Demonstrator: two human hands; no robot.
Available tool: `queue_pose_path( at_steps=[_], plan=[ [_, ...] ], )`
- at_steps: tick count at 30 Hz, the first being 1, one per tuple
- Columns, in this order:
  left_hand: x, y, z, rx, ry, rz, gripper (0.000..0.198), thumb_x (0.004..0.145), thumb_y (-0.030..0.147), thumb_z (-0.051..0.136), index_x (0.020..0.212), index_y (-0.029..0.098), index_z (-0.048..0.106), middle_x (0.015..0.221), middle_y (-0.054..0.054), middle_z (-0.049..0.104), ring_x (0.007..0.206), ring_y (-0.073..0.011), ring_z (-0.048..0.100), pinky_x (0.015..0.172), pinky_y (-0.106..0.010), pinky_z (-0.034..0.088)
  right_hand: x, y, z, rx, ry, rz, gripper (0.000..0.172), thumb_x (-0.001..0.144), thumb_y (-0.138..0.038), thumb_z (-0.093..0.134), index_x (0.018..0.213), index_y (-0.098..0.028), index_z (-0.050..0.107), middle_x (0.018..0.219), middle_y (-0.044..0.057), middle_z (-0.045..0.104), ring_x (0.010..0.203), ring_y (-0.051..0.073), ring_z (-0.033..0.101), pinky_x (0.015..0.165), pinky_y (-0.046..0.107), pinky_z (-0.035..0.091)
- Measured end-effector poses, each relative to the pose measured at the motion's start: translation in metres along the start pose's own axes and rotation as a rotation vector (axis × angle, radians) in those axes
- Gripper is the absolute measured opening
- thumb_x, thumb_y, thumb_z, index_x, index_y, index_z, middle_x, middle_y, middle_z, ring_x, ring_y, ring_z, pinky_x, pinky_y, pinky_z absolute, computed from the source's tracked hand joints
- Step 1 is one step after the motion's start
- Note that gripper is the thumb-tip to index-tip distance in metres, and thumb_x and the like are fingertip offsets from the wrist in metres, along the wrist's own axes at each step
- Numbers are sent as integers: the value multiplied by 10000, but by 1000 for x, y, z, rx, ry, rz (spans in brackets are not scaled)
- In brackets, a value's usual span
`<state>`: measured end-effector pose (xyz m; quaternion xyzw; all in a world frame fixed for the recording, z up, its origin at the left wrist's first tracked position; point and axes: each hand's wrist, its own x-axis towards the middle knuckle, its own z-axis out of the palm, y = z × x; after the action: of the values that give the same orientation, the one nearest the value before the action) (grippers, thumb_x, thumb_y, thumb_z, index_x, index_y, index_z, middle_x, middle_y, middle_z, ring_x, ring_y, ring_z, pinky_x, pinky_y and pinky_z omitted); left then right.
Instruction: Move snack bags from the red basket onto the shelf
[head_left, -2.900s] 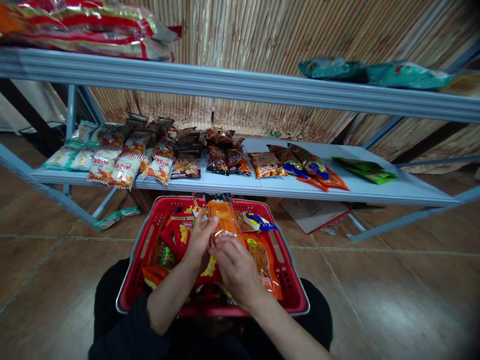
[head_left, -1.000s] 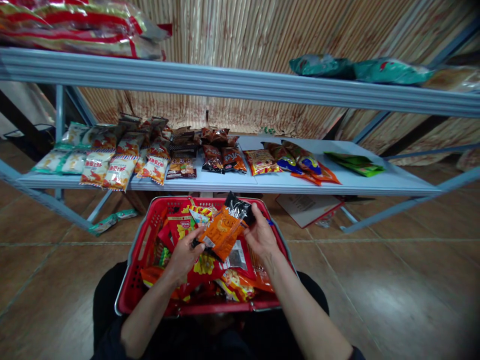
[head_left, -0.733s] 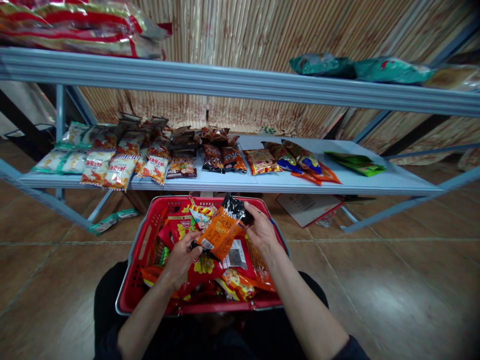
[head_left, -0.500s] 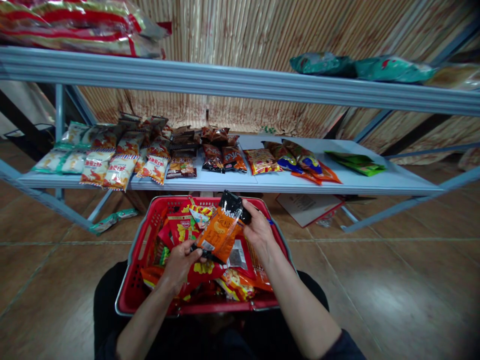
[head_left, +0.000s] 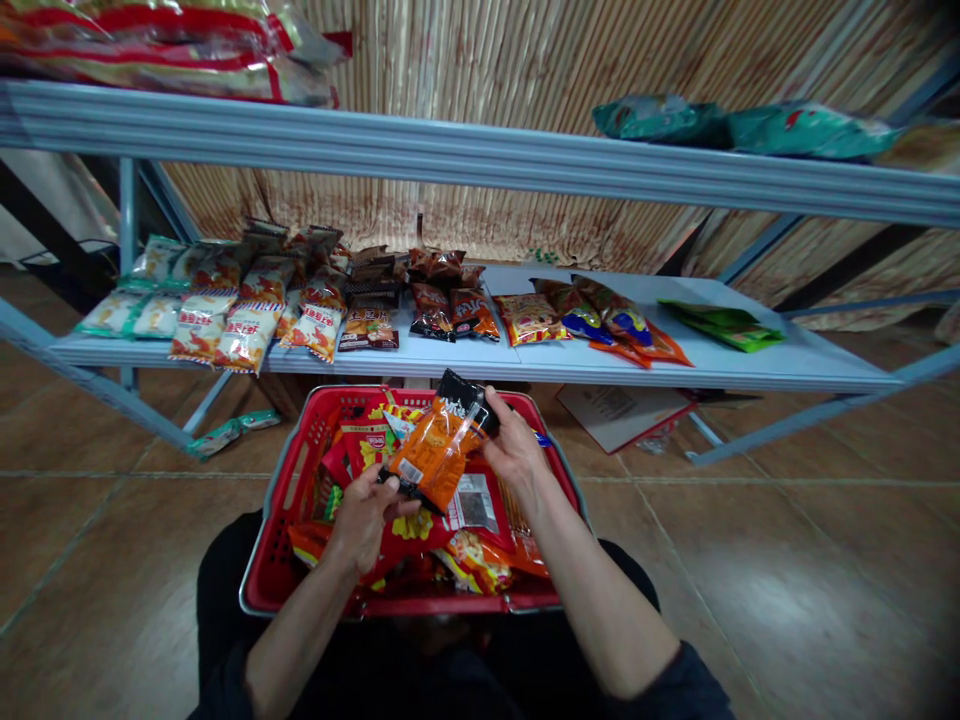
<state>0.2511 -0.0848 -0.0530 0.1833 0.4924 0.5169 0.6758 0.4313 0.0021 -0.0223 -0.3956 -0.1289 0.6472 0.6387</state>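
Both my hands hold an orange and black snack packet (head_left: 437, 445) above a red basket (head_left: 271, 570) resting on my lap. My left hand (head_left: 365, 515) pinches the packet's lower end. My right hand (head_left: 512, 447) grips its black upper end. The packet is tilted, upper end to the right. The basket holds several red, orange and yellow snack packets (head_left: 465, 545).
A low blue-grey shelf (head_left: 750, 368) in front of the basket carries rows of snack packets (head_left: 247, 320). A higher shelf (head_left: 465, 160) holds large bags. A small packet (head_left: 225, 435) and a flat carton (head_left: 622, 410) lie on the brown tiled floor under the shelf.
Since the earliest frame the orange packet has been lifted out of the basket and turned to a slant, my right hand moving to its upper end. Over the last second it barely moved.
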Motion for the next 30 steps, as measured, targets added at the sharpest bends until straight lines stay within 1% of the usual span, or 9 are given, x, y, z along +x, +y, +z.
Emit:
queue_pose_path(
  at_steps=[5, 8, 13, 15, 18, 20, 22, 24, 30],
  plan=[
    [2, -2, 6, 25, -1, 78, 232, 678, 200, 686, 856, 143, 547, 674, 21, 610, 619, -119, 632, 685, -306, 581, -11, 4, -4, -14, -152, 96, 283, 657, -311, 753, 884, -168, 666, 825, 11, 725, 698, 145, 660, 626, 258, 556],
    [4, -3, 9, 50, -19, 96, 237, 697, 200, 662, 894, 142, 545, 713, 8, 615, 656, -130, 643, 724, -309, 570, -11, 5, -6, -48, -110, 114, 238, 651, -282, 758, 825, -150, 664, 758, 10, 721, 654, 142, 658, 608, 251, 553],
    [4, -2, 10, 121, 25, 95, 391, 703, 163, 611, 1074, 142, 490, 822, -34, 613, 773, -170, 637, 764, -356, 546, -12, 2, 1, -58, -29, 24, 220, 612, -249, 782, 763, -149, 658, 727, 6, 719, 614, 138, 652, 582, 240, 545],
    [1, 0, 11, 315, 95, 254, 425, 733, 186, 573, 1144, 157, 468, 992, -88, 601, 905, -207, 612, 800, -385, 523, -15, 0, 6, -62, 24, -29, 216, 598, -251, 790, 734, -150, 655, 694, 3, 714, 596, 139, 646, 572, 241, 541],
    [-9, 5, 15, 716, 207, 731, 366, 784, 219, 534, 1148, 189, 511, 1238, -125, 486, 1150, -251, 480, 956, -438, 416, -20, -2, 15, -54, 94, -102, 215, 597, -283, 789, 697, -156, 648, 650, -2, 704, 555, 138, 631, 552, 249, 532],
    [-15, 5, 19, 941, 189, 1030, 340, 808, 224, 527, 1147, 204, 527, 1327, -119, 415, 1261, -269, 365, 1042, -475, 310, -24, -2, 21, -65, 100, -136, 227, 590, -302, 792, 676, -153, 643, 639, 5, 701, 541, 139, 627, 556, 255, 528],
    [-19, 1, 24, 1095, 129, 1199, 394, 817, 227, 536, 1207, 211, 487, 1387, -119, 359, 1326, -285, 268, 1069, -500, 253, -28, -1, 26, -74, 92, -163, 245, 570, -306, 803, 668, -151, 641, 640, 11, 701, 559, 146, 636, 587, 263, 531],
    [-17, -6, 30, 1190, 80, 1239, 490, 821, 238, 536, 1292, 205, 405, 1432, -133, 304, 1356, -300, 199, 1067, -519, 248, -31, 2, 30, -75, 92, -180, 265, 548, -313, 813, 664, -152, 638, 635, 11, 699, 584, 157, 648, 613, 270, 534],
    [-7, -22, 39, 1279, 71, 1158, 679, 809, 326, 550, 1395, 176, 243, 1467, -188, 227, 1367, -333, 157, 1059, -570, 217, -44, 10, 40, -120, 38, -182, 289, 557, -361, 796, 706, -164, 645, 680, 15, 711, 638, 178, 663, 637, 287, 540]
  ],
)
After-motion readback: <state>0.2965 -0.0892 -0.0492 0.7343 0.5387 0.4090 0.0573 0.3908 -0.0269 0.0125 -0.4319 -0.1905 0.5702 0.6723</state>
